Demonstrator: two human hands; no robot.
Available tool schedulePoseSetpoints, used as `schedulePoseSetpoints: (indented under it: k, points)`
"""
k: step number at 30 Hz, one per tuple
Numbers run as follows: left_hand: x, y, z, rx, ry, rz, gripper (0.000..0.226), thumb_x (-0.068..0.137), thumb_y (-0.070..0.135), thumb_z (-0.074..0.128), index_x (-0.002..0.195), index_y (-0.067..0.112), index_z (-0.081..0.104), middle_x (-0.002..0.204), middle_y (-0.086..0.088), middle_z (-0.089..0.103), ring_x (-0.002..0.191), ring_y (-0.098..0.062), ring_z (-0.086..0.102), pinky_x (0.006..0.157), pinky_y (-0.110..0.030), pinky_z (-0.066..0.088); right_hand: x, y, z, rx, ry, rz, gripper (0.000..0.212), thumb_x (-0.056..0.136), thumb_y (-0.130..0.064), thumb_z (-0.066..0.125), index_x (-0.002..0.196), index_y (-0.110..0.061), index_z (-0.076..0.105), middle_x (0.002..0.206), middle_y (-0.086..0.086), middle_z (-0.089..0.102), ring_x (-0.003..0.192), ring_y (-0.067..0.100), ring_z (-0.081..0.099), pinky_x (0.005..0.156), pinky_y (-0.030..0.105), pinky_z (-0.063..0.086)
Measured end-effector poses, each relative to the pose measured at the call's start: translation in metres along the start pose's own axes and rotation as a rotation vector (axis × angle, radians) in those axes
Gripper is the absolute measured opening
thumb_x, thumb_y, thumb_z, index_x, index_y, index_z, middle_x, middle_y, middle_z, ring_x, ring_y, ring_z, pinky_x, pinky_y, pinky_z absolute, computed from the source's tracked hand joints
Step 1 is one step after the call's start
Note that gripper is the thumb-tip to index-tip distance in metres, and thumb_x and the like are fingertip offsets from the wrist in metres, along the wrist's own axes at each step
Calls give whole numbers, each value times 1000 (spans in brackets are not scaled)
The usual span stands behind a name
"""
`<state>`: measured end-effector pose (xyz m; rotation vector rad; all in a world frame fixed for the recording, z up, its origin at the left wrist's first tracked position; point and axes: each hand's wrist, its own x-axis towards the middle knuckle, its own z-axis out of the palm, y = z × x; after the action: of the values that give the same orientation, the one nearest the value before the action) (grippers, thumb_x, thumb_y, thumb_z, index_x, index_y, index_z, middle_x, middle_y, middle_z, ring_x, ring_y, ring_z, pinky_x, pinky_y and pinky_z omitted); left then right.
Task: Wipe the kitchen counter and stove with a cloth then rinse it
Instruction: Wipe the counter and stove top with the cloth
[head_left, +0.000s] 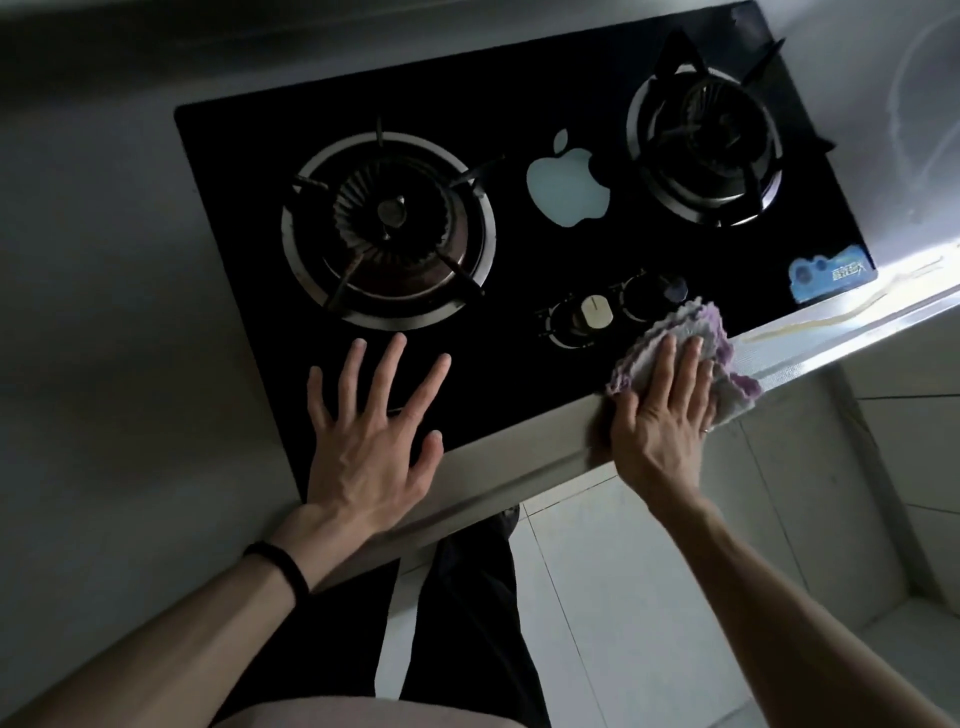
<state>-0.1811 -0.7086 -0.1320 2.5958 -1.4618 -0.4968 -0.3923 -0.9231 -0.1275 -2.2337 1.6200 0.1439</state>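
A black glass stove (519, 270) with two gas burners is set into the steel counter (104, 312). My right hand (662, 410) presses flat on a purple and white cloth (719, 338) at the stove's front right edge, just below the two knobs (592, 312). My left hand (374, 431) rests flat with spread fingers on the glass in front of the left burner (387, 223), holding nothing. The right burner (706, 145) sits at the back right.
A pale apple-shaped mark (566, 187) sits between the burners and a blue sticker (831, 273) at the front right corner. The counter's steel front lip (519, 478) runs under my hands. White floor tiles (623, 571) lie below.
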Motion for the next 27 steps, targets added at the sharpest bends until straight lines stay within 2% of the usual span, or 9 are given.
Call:
schedulePoseSetpoints:
  k: [3, 7, 9, 12, 15, 17, 21, 24, 27]
  points:
    - [-1, 2, -1, 37, 8, -14, 78, 92, 52, 46, 165, 45, 18, 175, -5, 11, 159, -42, 10, 119, -78, 14, -18, -22, 5, 37, 18, -3, 72, 105, -38, 28, 167, -16, -1, 174, 12, -11, 160, 34, -12, 129, 56, -2]
    - [-2, 3, -1, 74, -8, -44, 78, 90, 54, 39, 165, 47, 17, 176, -4, 10, 159, -41, 10, 118, -77, 15, -77, -57, 39, -39, -69, -360, 65, 111, -47, 21, 167, -23, -3, 174, 6, -10, 159, 29, -19, 128, 55, -6]
    - [-2, 3, -2, 85, -9, -58, 77, 90, 54, 39, 164, 48, 18, 175, -3, 11, 159, -41, 10, 118, -76, 15, -89, -65, 51, -43, -87, -535, 65, 112, -47, 28, 167, -26, 1, 175, 1, -3, 161, 25, -14, 129, 53, 1]
    - [-2, 4, -2, 89, -24, -72, 78, 89, 54, 40, 164, 49, 17, 175, -3, 10, 159, -41, 10, 118, -76, 15, -67, -50, 40, -44, -104, -647, 62, 111, -50, 26, 167, -30, 8, 175, -1, 2, 162, 25, -5, 130, 49, 5]
    - [-3, 6, -4, 77, -45, -86, 78, 89, 54, 40, 164, 49, 17, 175, -2, 9, 159, -40, 8, 119, -77, 14, -28, -4, 17, -49, -71, -576, 62, 110, -49, 25, 167, -28, 12, 174, 1, 5, 161, 25, -2, 129, 51, 3]
    - [-3, 10, -7, 62, -50, -104, 77, 89, 54, 39, 163, 48, 20, 175, -2, 10, 158, -40, 8, 119, -77, 13, 4, 34, -4, -69, -46, -489, 64, 110, -46, 27, 167, -23, 12, 175, 6, 6, 161, 27, -3, 128, 56, 8]
    - [3, 43, -11, 32, 51, -191, 75, 88, 50, 43, 162, 38, 32, 171, -9, 19, 152, -43, 21, 115, -80, 16, 51, 89, -42, -67, -20, -268, 67, 107, -48, 20, 167, -23, 5, 175, 9, -2, 161, 27, -6, 129, 59, 6]
    - [27, 90, -8, -67, 127, -216, 73, 91, 48, 43, 162, 35, 32, 168, -9, 22, 149, -42, 27, 114, -79, 20, 49, 76, -39, -38, -17, -164, 68, 105, -45, 16, 167, -21, 0, 174, 9, -10, 161, 29, -11, 129, 57, 3]
    - [60, 134, -5, -135, 137, -224, 72, 93, 48, 41, 163, 36, 28, 169, -7, 19, 151, -40, 24, 116, -77, 18, 11, 43, -17, -17, -72, -298, 65, 109, -40, 21, 167, -19, 0, 173, 11, -13, 159, 32, -17, 129, 60, -1]
